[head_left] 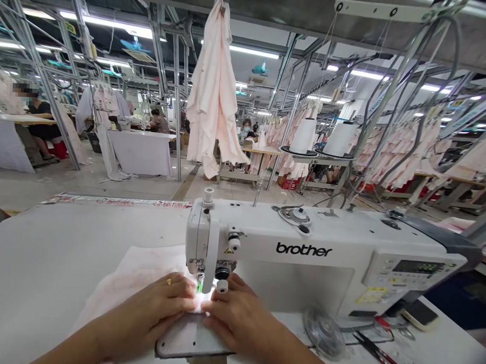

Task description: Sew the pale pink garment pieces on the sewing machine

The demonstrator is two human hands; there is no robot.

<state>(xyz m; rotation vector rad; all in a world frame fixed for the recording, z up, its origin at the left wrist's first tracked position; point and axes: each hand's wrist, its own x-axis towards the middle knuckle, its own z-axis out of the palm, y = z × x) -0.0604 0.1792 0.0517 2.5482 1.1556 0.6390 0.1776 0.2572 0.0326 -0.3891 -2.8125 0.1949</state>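
Observation:
A white sewing machine [304, 242] marked "brother" stands on the table before me, its lamp lighting the needle area. Pale pink fabric [140, 260] lies to the left of the machine head and runs under it. My left hand [157, 306] has its fingers bent and pressed together on the fabric, just left of the needle; a ring is on one finger. On the other side, my right hand [242, 312] pinches the fabric edge close to the presser foot, its fingers partly behind the machine head. Both hands rest near the metal needle plate [181, 339].
Red-handled scissors [380, 354] and a clear round plastic dish [324, 333] lie right of my right hand. Two white thread cones [304, 136] stand behind the machine. Pink cloth [216, 91] hangs overhead. Other people sit at machines further back.

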